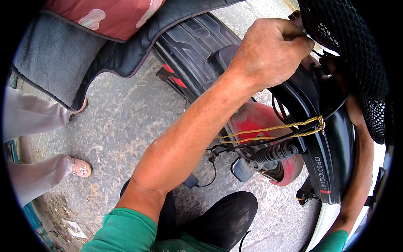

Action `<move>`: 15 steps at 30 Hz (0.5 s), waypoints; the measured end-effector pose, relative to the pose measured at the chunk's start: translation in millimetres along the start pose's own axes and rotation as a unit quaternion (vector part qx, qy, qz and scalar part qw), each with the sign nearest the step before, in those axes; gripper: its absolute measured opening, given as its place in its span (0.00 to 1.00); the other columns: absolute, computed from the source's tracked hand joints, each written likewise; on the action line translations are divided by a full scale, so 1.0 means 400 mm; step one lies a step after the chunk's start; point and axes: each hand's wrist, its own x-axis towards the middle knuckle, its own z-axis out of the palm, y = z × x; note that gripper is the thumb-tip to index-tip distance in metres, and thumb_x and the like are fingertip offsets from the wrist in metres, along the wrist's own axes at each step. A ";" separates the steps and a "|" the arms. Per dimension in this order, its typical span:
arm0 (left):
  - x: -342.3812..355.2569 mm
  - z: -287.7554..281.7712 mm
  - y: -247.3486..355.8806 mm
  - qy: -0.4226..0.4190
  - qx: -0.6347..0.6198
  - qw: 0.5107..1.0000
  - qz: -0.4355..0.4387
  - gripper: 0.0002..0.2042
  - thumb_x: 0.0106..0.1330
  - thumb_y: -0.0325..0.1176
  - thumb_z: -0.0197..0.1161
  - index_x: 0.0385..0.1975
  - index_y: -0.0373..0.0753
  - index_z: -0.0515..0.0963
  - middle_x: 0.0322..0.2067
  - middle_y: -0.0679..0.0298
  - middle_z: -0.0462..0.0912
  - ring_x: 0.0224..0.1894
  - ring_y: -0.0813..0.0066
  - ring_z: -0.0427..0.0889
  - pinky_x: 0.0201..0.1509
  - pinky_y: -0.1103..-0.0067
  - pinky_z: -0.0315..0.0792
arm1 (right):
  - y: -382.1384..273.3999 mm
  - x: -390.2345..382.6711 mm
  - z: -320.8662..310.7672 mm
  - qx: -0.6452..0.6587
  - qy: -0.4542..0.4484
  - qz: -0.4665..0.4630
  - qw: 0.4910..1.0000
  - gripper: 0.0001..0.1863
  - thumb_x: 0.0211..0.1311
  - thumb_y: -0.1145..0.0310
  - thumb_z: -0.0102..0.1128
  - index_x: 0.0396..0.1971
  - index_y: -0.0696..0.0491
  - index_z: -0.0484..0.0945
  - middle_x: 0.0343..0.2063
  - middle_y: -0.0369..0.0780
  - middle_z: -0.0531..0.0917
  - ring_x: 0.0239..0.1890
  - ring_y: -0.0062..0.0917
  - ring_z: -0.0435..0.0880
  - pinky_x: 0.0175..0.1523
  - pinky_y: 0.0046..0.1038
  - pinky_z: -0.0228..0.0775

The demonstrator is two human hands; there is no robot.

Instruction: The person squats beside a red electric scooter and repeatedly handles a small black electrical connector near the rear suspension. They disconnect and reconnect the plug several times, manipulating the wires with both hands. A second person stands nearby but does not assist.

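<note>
Reaching up to the edge of a black mesh cover (pixel 352 46), the left hand (pixel 279 52) is curled nearly closed, thumb and forefinger brought together at a spot beside the mesh; what sits between the fingertips is too small and shadowed to name. The right hand (pixel 356 110) is mostly behind the mesh cover, which hangs in front of it; how far open it is, and whether it has hold of anything, I cannot tell. The mesh cover lies at the upper right, over the glossy black body of a scooter (pixel 310 151).

Below the left hand, a yellow cord (pixel 289 126) runs doubled from the scooter's body across a red fender (pixel 256 117). Beneath the cord are a black coil spring (pixel 275 153) and a rounded dark pad (pixel 242 170). The left forearm crosses in front of the scooter's middle and blocks part of it. Beyond that forearm stretches a ribbed black footboard (pixel 184 48), its upper end partly under a grey-lined padded blanket (pixel 58 54) with a red patterned piece (pixel 109 17).

Farther left, another person's light trousers (pixel 35 111) and sandalled feet stand on the speckled pavement (pixel 121 122); the upper body is out of view. The picture's dark round rim cuts off the mesh cover's right side.
</note>
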 end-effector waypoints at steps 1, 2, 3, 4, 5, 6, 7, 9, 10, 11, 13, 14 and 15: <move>0.000 0.000 0.000 -0.001 -0.003 1.000 -0.001 0.15 0.64 0.36 0.63 0.39 0.30 0.85 0.32 0.59 0.88 0.37 0.76 0.84 0.46 0.81 0.73 | -0.001 0.001 0.000 0.002 -0.001 -0.001 1.000 0.13 0.69 0.61 0.58 0.47 0.52 0.82 0.41 0.43 0.85 0.46 0.33 0.82 0.56 0.34 0.70; -0.001 0.000 0.001 -0.002 -0.005 1.000 -0.002 0.15 0.64 0.36 0.63 0.39 0.30 0.85 0.32 0.59 0.88 0.37 0.76 0.84 0.46 0.81 0.73 | -0.002 0.000 0.002 0.004 -0.002 -0.001 1.000 0.13 0.69 0.61 0.58 0.47 0.52 0.82 0.40 0.43 0.85 0.46 0.33 0.82 0.56 0.34 0.70; 0.000 -0.001 0.001 -0.002 -0.007 1.000 -0.003 0.14 0.64 0.36 0.63 0.39 0.30 0.85 0.32 0.59 0.88 0.37 0.76 0.83 0.46 0.81 0.73 | -0.003 0.000 0.005 0.006 -0.003 -0.002 1.000 0.13 0.69 0.61 0.58 0.47 0.52 0.82 0.40 0.43 0.85 0.46 0.33 0.82 0.56 0.34 0.70; 0.000 -0.001 0.000 -0.002 -0.010 1.000 -0.005 0.14 0.64 0.36 0.63 0.39 0.30 0.85 0.32 0.59 0.88 0.37 0.75 0.84 0.46 0.80 0.73 | -0.003 0.001 0.007 0.008 -0.003 -0.003 1.000 0.13 0.69 0.61 0.58 0.47 0.52 0.82 0.40 0.43 0.85 0.46 0.33 0.82 0.56 0.34 0.70; 0.000 0.000 -0.002 -0.002 -0.013 1.000 -0.007 0.14 0.64 0.37 0.63 0.38 0.30 0.85 0.32 0.59 0.88 0.37 0.75 0.84 0.46 0.80 0.73 | -0.003 0.001 0.006 0.008 -0.004 -0.004 1.000 0.13 0.69 0.61 0.58 0.47 0.52 0.82 0.40 0.43 0.85 0.46 0.33 0.82 0.55 0.34 0.70; 0.000 -0.001 -0.002 -0.001 -0.015 1.000 -0.008 0.14 0.64 0.37 0.63 0.38 0.30 0.85 0.32 0.59 0.88 0.38 0.75 0.84 0.46 0.80 0.73 | -0.004 0.005 0.008 0.011 -0.005 -0.005 1.000 0.13 0.69 0.61 0.58 0.47 0.52 0.82 0.40 0.43 0.85 0.45 0.33 0.82 0.55 0.34 0.70; 0.001 -0.004 -0.001 -0.005 -0.010 1.000 -0.014 0.14 0.64 0.36 0.63 0.38 0.30 0.85 0.32 0.59 0.88 0.38 0.75 0.83 0.47 0.80 0.73 | -0.007 0.005 0.010 0.013 -0.005 -0.006 1.000 0.13 0.69 0.61 0.58 0.47 0.52 0.82 0.40 0.43 0.85 0.45 0.32 0.82 0.55 0.34 0.70; 0.007 -0.003 0.005 -0.016 -0.005 1.000 -0.022 0.14 0.65 0.36 0.63 0.38 0.29 0.85 0.33 0.59 0.88 0.38 0.75 0.83 0.47 0.80 0.73 | -0.006 0.006 0.007 0.013 -0.006 -0.006 1.000 0.13 0.69 0.61 0.58 0.46 0.52 0.82 0.40 0.43 0.85 0.45 0.32 0.82 0.55 0.34 0.70; 0.009 0.000 0.006 -0.014 -0.024 0.999 -0.028 0.14 0.65 0.35 0.63 0.39 0.29 0.84 0.33 0.59 0.87 0.38 0.75 0.83 0.47 0.80 0.73 | -0.006 0.007 0.005 0.011 -0.005 -0.006 1.000 0.13 0.69 0.61 0.58 0.46 0.52 0.82 0.40 0.43 0.85 0.45 0.32 0.82 0.55 0.34 0.70; 0.007 0.002 0.003 -0.013 -0.043 0.998 -0.035 0.14 0.65 0.35 0.62 0.39 0.28 0.84 0.34 0.59 0.87 0.38 0.75 0.83 0.47 0.81 0.73 | -0.009 0.005 0.004 0.011 -0.008 -0.005 1.000 0.13 0.69 0.61 0.58 0.46 0.52 0.82 0.39 0.43 0.85 0.45 0.32 0.82 0.55 0.34 0.71; 0.010 -0.001 -0.003 -0.007 -0.034 0.999 -0.033 0.13 0.67 0.33 0.61 0.40 0.27 0.83 0.35 0.58 0.87 0.38 0.76 0.82 0.47 0.81 0.72 | -0.017 0.007 0.010 0.014 -0.009 -0.010 1.000 0.13 0.69 0.61 0.58 0.46 0.53 0.82 0.39 0.42 0.85 0.44 0.32 0.82 0.55 0.34 0.71; 0.011 -0.003 -0.004 -0.008 -0.036 0.999 -0.033 0.13 0.67 0.33 0.61 0.40 0.27 0.83 0.35 0.58 0.87 0.39 0.76 0.82 0.47 0.81 0.73 | -0.020 0.008 0.009 0.012 -0.009 -0.012 1.000 0.13 0.69 0.61 0.58 0.46 0.53 0.82 0.39 0.42 0.85 0.44 0.32 0.82 0.54 0.34 0.71; 0.007 -0.001 0.001 -0.011 -0.038 0.999 -0.035 0.13 0.67 0.33 0.61 0.40 0.27 0.83 0.34 0.58 0.87 0.39 0.76 0.82 0.47 0.80 0.73 | -0.017 0.008 0.010 0.012 -0.010 -0.009 1.000 0.13 0.69 0.61 0.58 0.46 0.53 0.82 0.39 0.42 0.85 0.44 0.32 0.82 0.54 0.34 0.71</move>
